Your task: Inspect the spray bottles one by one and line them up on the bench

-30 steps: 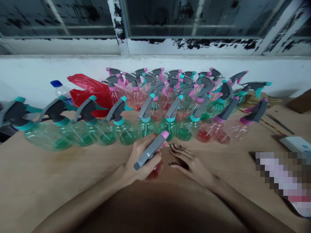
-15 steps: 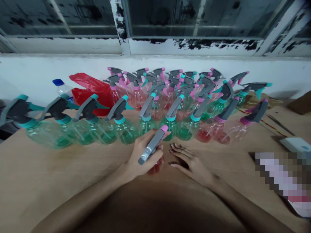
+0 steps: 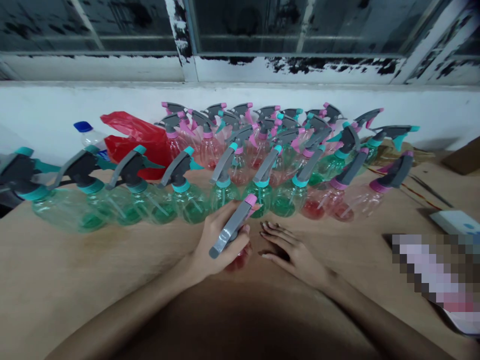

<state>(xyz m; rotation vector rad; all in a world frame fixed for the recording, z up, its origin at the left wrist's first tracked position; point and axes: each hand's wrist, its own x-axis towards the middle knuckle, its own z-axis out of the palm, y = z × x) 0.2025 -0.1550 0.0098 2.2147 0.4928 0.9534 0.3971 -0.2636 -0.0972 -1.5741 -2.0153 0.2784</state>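
Note:
My left hand is wrapped round the neck of a spray bottle with a grey head, a pink nozzle and a reddish body. Its base is close to the table top, and the fingers cover most of the neck. To the right of it, my right hand rests on the table with fingers stretched out and nothing in them. Just beyond both hands stands a row of spray bottles, among them a green one and a pink one.
More spray bottles crowd behind the row, against the white wall. At the left are a red plastic bag and a blue-capped bottle. Tweezers, a white box and a blurred-out flat item lie at the right.
The view has shifted very slightly, so things at the left appear a little further left. Both hands keep their poses, the left still round the spray bottle.

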